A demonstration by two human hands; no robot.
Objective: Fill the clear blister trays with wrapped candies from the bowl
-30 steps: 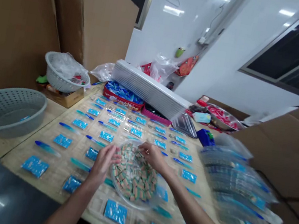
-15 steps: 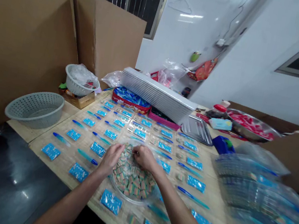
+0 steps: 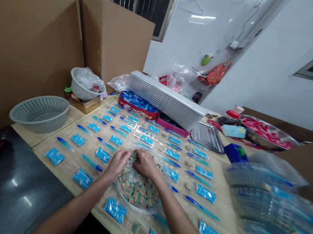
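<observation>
A clear round bowl (image 3: 140, 210) filled with small striped blocks (image 3: 138, 195), which look like erasers, stands in front of me. My left hand (image 3: 118, 163) is at the bowl's left rim, thumb and fingers pinched together; whatever lies between them is too small to make out. Over the far part of the blocks, my right hand (image 3: 145, 164) has its fingers curled down, their tips hidden. Around the bowl lie clear plastic trays holding blue pens (image 3: 202, 208) and blue printed packets (image 3: 116, 209). One near tray also holds a striped block (image 3: 138, 231).
Stacked filled trays (image 3: 276, 210) stand at the right. A long stack of clear trays (image 3: 165, 98) rests over a red tin (image 3: 138, 106) and a pink box (image 3: 171, 125). At the left are a grey basket (image 3: 39, 112) and cardboard boxes (image 3: 116, 37). A metal bowl (image 3: 265, 132) sits far right.
My right hand has shifted slightly left over the blocks, nearer my left hand, and its fingers reach in more. My left hand stays pinched at the rim.
</observation>
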